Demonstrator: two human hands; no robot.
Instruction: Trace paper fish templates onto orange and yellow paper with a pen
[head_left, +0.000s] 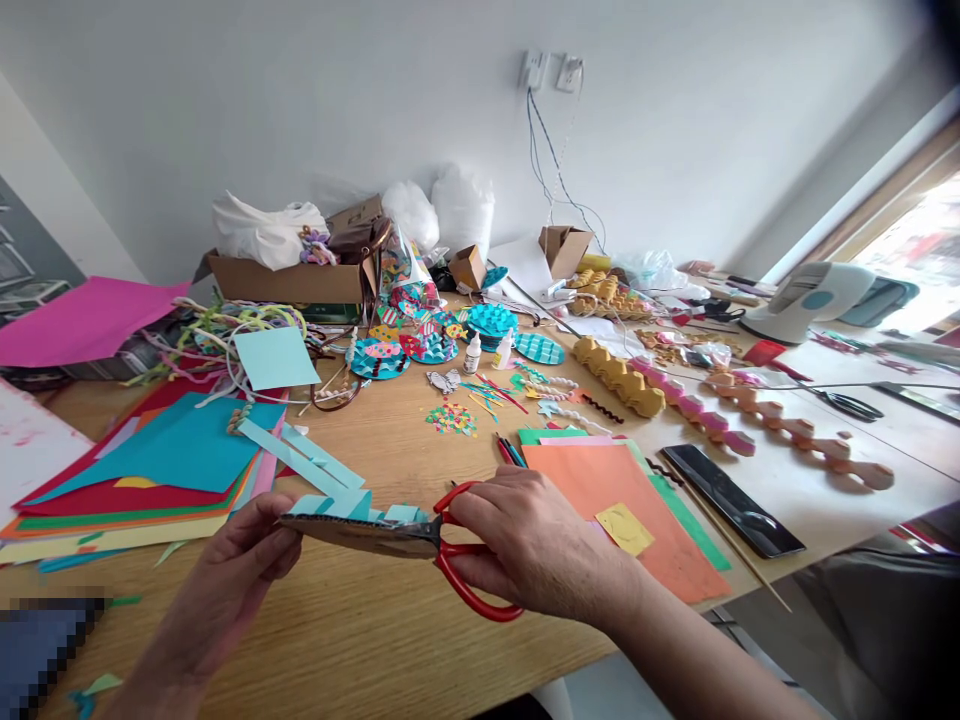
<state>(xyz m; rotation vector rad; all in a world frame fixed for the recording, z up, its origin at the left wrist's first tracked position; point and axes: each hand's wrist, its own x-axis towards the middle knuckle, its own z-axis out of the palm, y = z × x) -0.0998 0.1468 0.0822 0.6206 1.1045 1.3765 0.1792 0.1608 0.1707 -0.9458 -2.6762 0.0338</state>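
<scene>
My right hand (517, 540) grips the red handles of a pair of scissors (367, 538), its dark blades pointing left and looking nearly closed. At the blade tips, my left hand (255, 545) pinches light blue paper strips (330, 505) between thumb and fingers. The blades hide part of that paper. Several cut pale blue strips (304, 458) lie on the table just beyond. A little heap of colourful paper bits (451, 418) rests farther back, near two small white glue bottles (473, 353).
Stacked coloured paper (165, 450) lies at left, with an orange sheet (577, 490) and a black phone (731, 498) at right. Egg-carton strips (619, 378) and decorated blue discs (379, 358) stand farther back. A cardboard box (289, 285) sits against the wall.
</scene>
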